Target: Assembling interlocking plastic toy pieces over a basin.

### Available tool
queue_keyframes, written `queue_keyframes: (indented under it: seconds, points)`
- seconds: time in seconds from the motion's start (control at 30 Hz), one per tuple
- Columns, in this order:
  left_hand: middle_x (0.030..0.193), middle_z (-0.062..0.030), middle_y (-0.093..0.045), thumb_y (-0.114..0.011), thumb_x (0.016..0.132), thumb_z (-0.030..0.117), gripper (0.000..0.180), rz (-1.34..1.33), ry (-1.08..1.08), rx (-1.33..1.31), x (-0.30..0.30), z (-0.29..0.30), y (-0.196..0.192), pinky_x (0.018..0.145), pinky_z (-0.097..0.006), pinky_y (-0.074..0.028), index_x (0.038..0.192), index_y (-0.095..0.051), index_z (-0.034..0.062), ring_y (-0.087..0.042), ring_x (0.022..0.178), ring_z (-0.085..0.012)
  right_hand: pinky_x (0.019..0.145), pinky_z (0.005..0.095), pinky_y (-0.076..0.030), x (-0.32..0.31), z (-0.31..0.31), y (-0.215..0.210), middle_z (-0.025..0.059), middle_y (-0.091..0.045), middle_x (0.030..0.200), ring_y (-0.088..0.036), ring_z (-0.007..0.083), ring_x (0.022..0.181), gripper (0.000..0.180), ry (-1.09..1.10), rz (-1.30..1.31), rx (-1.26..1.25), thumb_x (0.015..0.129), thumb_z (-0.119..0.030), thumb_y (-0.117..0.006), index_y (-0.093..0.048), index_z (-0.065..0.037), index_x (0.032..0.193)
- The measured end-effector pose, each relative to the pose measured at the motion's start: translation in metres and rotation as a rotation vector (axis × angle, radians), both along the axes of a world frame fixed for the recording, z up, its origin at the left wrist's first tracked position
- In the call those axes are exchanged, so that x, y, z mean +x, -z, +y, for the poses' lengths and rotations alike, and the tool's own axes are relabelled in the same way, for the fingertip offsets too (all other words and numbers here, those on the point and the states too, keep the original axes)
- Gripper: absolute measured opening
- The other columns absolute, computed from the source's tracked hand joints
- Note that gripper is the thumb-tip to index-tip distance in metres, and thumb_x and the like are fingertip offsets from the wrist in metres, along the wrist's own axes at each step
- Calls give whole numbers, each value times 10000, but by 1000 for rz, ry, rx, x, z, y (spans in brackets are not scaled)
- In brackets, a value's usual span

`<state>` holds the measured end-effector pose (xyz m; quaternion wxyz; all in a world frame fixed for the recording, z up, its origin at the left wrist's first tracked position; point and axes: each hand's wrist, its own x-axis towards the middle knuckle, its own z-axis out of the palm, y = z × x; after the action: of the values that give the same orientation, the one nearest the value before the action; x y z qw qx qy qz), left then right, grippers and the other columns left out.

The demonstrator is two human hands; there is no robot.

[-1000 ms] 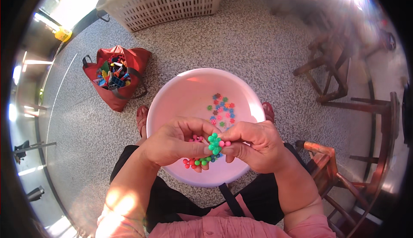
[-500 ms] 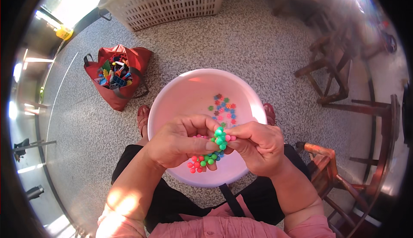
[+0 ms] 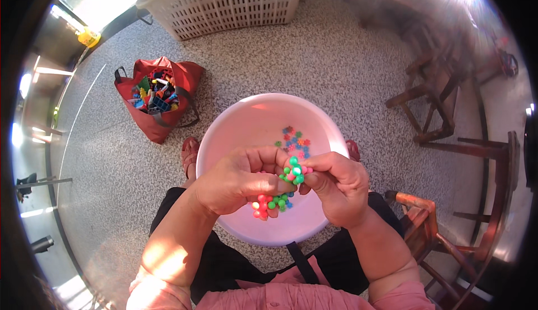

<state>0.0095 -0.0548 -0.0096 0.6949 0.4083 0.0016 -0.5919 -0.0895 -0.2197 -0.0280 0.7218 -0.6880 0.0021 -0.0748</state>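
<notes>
Both hands are drawn in narrow over the pink tub (image 3: 205,147). The left hand (image 3: 238,181) holds a cluster of knobbly pieces, red (image 3: 261,207) and green (image 3: 278,201) ones showing at its seven o'clock; the right hand (image 3: 343,189) pinches a pink piece (image 3: 307,170) at the three o'clock side of a bright green piece (image 3: 297,171). Whether these two are locked together cannot be told. For such small knobs, the left fingertips would best keep the green piece steady while the right works straight along the joint, without twisting. Staying above the tub seems wise: anything dropped would join the loose pieces (image 3: 297,139) at its one o'clock.
</notes>
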Motion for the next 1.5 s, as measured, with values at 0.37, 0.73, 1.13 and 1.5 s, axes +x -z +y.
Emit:
queue_keyframes:
  seconds: [0.37, 0.73, 1.13, 1.5]
  points:
    - [894, -130, -605, -605, 738, -35, 183, -265, -144, 4, -4, -3, 19, 616, -257, -508, 876, -498, 21, -634, 754, -204, 603, 209, -474, 5, -1, -6, 65, -624, 794, -585, 92, 685, 172, 165, 20, 11, 794, -80, -638, -578, 12, 928]
    - [901, -64, -597, -637, 781, 36, 250, -467, -249, 54, -14, -15, 8, 626, -207, -488, 1002, -539, -26, -589, 740, -91, 574, 239, -489, 6, -10, -4, 93, -637, 770, -614, 131, 631, 165, 154, -128, -407, 776, -79, -648, -581, 17, 892]
    - [886, -137, -629, -606, 771, -22, 194, -295, -188, -76, -10, -2, 11, 673, -321, -534, 962, -573, -28, -638, 750, -217, 570, 238, -443, 10, -33, -17, 54, -543, 755, -527, 120, 595, 139, -170, 254, 894, 803, -49, -580, -531, -31, 931]
    - [832, -104, -629, -601, 816, 52, 155, -143, -96, -56, -7, -1, 16, 590, -234, -526, 940, -530, -8, -645, 728, -182, 533, 203, -428, 12, -15, -9, 41, -572, 751, -554, 91, 617, 143, -10, -230, -404, 735, -40, -680, -619, -37, 865]
